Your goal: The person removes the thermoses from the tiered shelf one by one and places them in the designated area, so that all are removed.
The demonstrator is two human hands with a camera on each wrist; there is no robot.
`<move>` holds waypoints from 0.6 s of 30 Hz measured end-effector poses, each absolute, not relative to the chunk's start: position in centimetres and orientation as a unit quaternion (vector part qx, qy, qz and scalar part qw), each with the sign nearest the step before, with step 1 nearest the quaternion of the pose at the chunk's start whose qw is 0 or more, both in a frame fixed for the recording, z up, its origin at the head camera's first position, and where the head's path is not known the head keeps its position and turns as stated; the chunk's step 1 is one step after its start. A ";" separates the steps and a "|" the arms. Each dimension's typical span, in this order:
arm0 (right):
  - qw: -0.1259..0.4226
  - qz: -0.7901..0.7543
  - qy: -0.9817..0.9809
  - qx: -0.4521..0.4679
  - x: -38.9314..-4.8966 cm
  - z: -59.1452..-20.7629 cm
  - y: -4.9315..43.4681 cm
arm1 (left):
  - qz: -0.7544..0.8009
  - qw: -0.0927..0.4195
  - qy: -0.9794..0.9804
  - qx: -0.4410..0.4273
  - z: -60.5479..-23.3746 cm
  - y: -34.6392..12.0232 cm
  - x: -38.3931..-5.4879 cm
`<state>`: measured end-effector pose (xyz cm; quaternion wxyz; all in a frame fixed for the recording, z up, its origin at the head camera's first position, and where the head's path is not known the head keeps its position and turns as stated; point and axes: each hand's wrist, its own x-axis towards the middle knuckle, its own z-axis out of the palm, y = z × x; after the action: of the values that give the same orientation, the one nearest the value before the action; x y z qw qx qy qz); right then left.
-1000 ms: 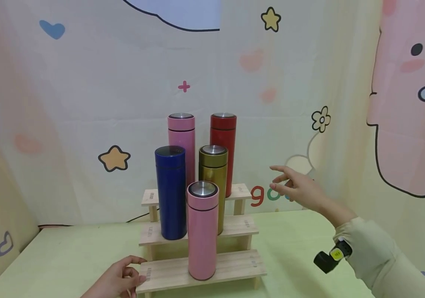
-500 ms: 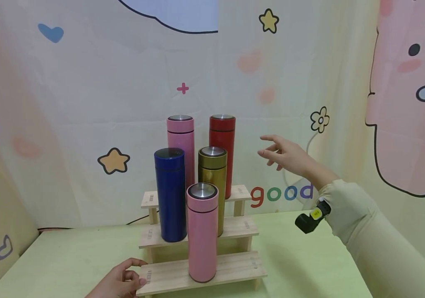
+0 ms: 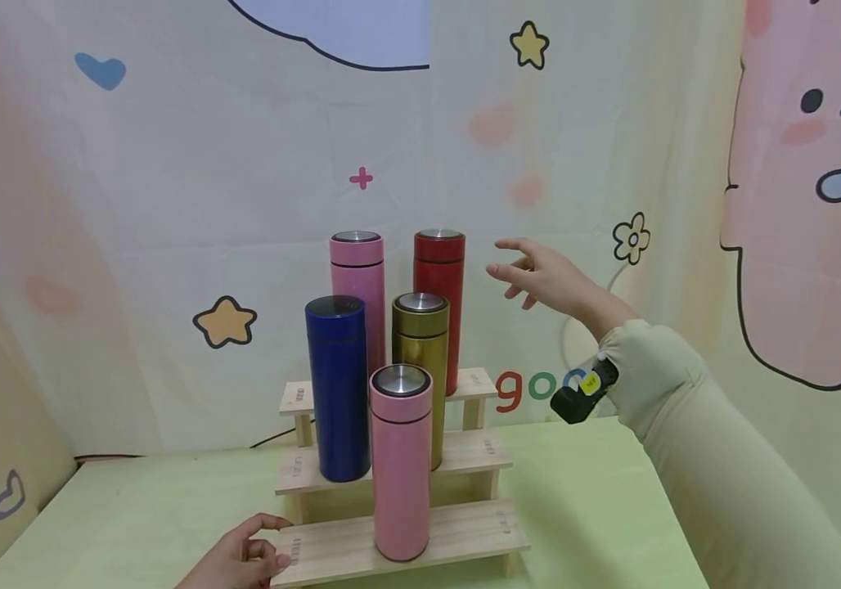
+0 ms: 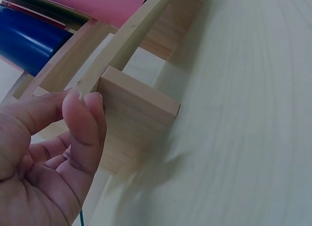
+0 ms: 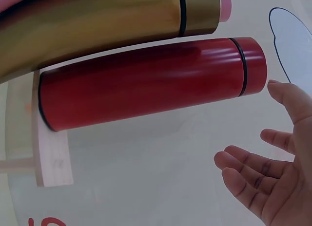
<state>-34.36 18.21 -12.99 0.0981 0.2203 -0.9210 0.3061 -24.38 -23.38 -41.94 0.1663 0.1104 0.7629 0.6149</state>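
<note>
My left hand [image 3: 235, 556] pinches the left end of the lowest step of a wooden three-step stand [image 3: 332, 540]. In the left wrist view, thumb and fingers [image 4: 84, 128] bear on the board's end above its leg. My right hand [image 3: 547, 278] is raised right of the red thermos [image 3: 438, 252], apart from it, with spread, slightly bent fingers. In the right wrist view those fingers [image 5: 251, 172] hold nothing beside the thermos lid. A pink thermos [image 3: 402, 483] stands on the front step, a blue [image 3: 339, 393] and a gold one [image 3: 423, 323] on the middle.
Another pink thermos [image 3: 357, 278] stands beside the red one on the top step, partly hidden by the blue. The stand rests on a pale green tabletop [image 3: 170, 499]. A patterned cloth [image 3: 244, 164] hangs behind and along both sides.
My right hand has risen and moved left, closer to the red thermos lid. My left hand stays at the lowest step. The bottles keep their places.
</note>
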 end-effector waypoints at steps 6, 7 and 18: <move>0.094 0.334 -0.913 0.214 -34.9 -12.3 17.0 | 0.622 0.174 0.755 0.115 -42.1 -23.5 -24.5; 0.093 0.336 -0.912 0.215 -35.0 -12.3 16.7 | 0.624 0.175 0.753 0.116 -42.1 -23.6 -24.5; 0.069 0.389 -0.892 0.219 -35.7 -12.3 14.1 | 0.627 0.175 0.752 0.106 -42.3 -23.6 -24.4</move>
<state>-35.65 14.09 -12.27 0.0686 0.2194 -0.8921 0.3889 -24.42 -23.57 -42.27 0.1746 0.1056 0.7515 0.6274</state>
